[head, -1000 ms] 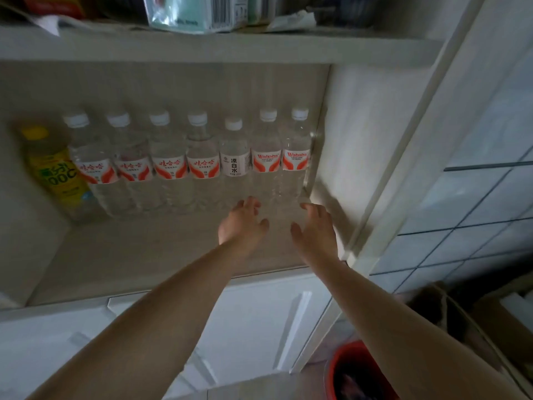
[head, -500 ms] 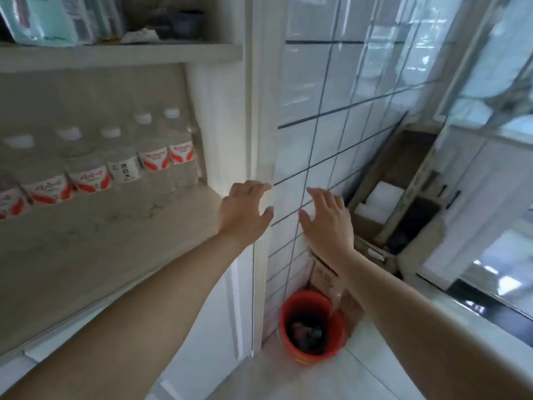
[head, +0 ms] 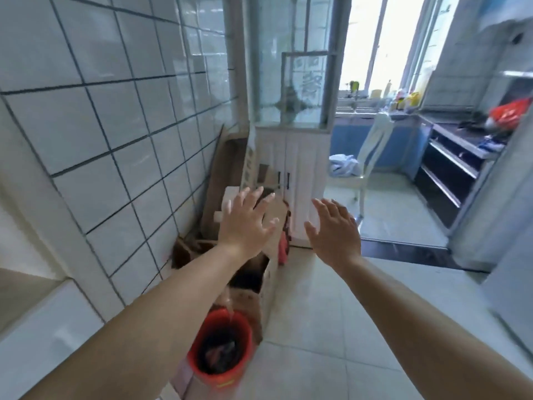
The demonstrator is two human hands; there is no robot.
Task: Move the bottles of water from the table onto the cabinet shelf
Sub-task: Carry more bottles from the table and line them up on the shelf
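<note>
My left hand (head: 246, 223) is stretched out in front of me at mid-frame, fingers spread and straight, holding nothing. My right hand (head: 334, 230) floats beside it to the right, also spread and empty. No water bottles and no table are in view. Of the cabinet (head: 34, 310) only a white corner and a sliver of its shelf show at the lower left edge.
A white tiled wall (head: 115, 116) fills the left. Below my hands stand cardboard boxes (head: 259, 284) and a red bucket (head: 222, 345) on the tiled floor. A white glass-fronted cupboard (head: 294, 157) stands ahead. A doorway on the right opens onto a kitchen with a chair (head: 366, 166).
The view has swung right, away from the shelf with its row of bottles, which has left the frame. Both empty hands came away from the shelf and stay spread in front.
</note>
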